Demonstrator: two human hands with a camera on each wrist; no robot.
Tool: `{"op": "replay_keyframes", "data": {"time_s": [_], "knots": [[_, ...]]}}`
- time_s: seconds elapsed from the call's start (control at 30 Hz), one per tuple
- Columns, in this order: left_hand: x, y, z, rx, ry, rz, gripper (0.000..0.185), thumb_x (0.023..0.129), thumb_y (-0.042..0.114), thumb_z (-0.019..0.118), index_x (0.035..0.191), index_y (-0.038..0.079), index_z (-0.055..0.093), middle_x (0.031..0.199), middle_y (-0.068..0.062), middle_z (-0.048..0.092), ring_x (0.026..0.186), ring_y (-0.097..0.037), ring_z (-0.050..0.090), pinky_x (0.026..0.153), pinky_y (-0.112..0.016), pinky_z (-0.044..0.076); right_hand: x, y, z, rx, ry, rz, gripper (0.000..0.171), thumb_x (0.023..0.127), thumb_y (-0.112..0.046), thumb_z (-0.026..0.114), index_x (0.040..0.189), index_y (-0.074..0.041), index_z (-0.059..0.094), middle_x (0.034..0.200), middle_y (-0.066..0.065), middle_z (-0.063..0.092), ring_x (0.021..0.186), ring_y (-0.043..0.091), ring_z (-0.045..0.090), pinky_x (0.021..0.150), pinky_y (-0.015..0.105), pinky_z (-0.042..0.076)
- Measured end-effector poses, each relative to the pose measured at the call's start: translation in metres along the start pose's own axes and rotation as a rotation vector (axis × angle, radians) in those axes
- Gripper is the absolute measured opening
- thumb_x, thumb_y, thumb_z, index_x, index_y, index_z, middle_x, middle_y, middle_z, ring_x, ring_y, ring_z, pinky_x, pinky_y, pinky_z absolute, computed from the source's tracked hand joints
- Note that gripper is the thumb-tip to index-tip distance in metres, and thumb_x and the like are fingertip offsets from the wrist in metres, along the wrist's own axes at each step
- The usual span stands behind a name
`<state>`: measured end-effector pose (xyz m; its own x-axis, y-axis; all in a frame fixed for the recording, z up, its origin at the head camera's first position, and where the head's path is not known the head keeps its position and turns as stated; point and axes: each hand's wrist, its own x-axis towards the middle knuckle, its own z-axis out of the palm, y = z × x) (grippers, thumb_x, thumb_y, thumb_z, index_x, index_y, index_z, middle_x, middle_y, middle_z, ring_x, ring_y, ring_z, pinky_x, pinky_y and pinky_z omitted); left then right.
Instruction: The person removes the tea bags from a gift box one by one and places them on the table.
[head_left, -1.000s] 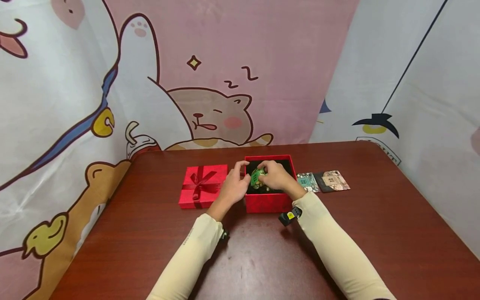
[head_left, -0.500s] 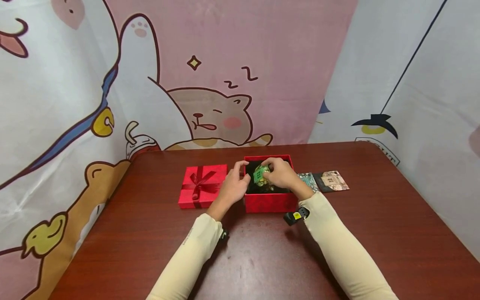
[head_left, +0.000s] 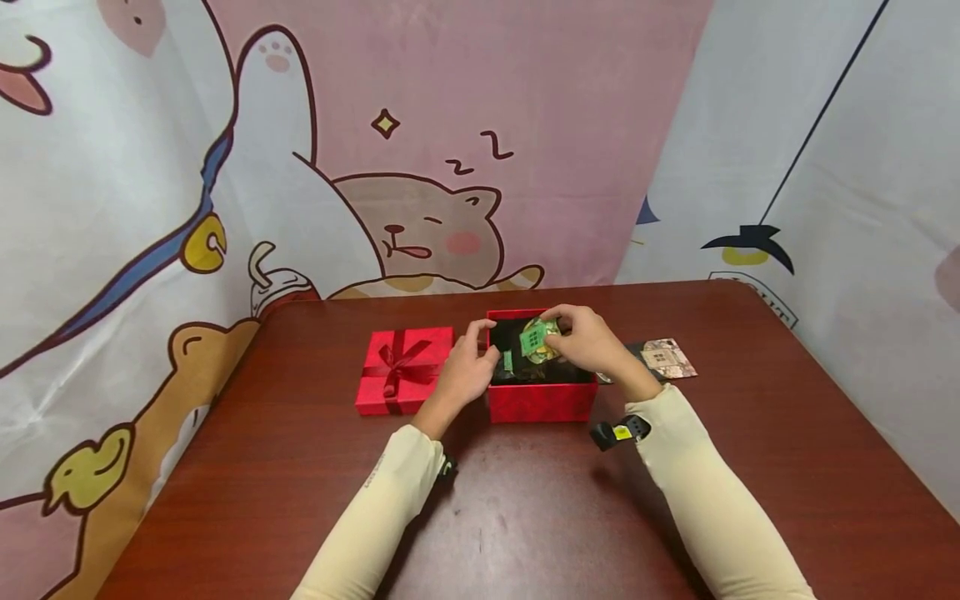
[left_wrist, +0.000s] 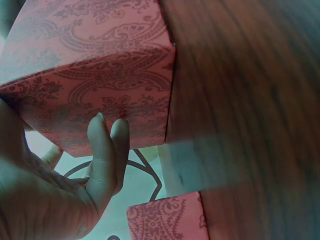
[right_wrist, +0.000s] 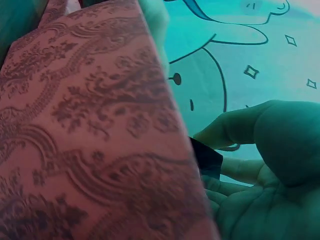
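Over the box (head_left: 542,403), right hand (head_left: 592,340) seemingly pinches packet (head_left: 536,340).

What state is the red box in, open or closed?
Open. In the head view, the red box shows its dark interior, and the bow-topped lid lies beside it on the table.

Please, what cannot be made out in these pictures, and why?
Head: print on the packet, too small to read.
Head: contents of the box, partly behind the packet and right hand.
Head: card, partly behind the right arm.
Left wrist: lid, cut off by the bottom edge.
Right wrist: the packet, mostly behind the box.
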<state>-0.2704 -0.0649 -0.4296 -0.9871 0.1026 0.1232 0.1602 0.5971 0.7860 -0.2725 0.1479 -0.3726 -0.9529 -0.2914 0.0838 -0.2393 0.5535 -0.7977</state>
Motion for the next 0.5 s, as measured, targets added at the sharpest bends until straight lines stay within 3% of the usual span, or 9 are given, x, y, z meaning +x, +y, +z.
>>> {"op": "replay_keyframes", "data": {"time_s": [0.2,0.5], "knots": [[-0.001,0.001,0.000,-0.003,0.000,0.001,0.041,0.097,0.021,0.052,0.138,0.025,0.047,0.115,-0.012,0.058,0.106,-0.026,0.057,0.089,-0.047,0.045,-0.008,0.006,-0.015,0.020,0.007,0.002,0.035,0.093,-0.002,0.059,0.127,0.005,0.059,0.094,0.019,0.065,0.071,0.024,0.065,0.067,0.046,0.058],[-0.002,0.002,-0.002,-0.009,-0.006,-0.004,0.041,0.098,0.021,0.051,0.138,0.025,0.047,0.118,-0.012,0.058,0.109,-0.027,0.057,0.091,-0.049,0.045,-0.020,0.019,-0.037,0.055,0.028,-0.008,0.036,0.095,-0.003,0.055,0.131,0.003,0.058,0.087,0.014,0.063,0.072,0.020,0.060,0.064,0.033,0.055]]}}
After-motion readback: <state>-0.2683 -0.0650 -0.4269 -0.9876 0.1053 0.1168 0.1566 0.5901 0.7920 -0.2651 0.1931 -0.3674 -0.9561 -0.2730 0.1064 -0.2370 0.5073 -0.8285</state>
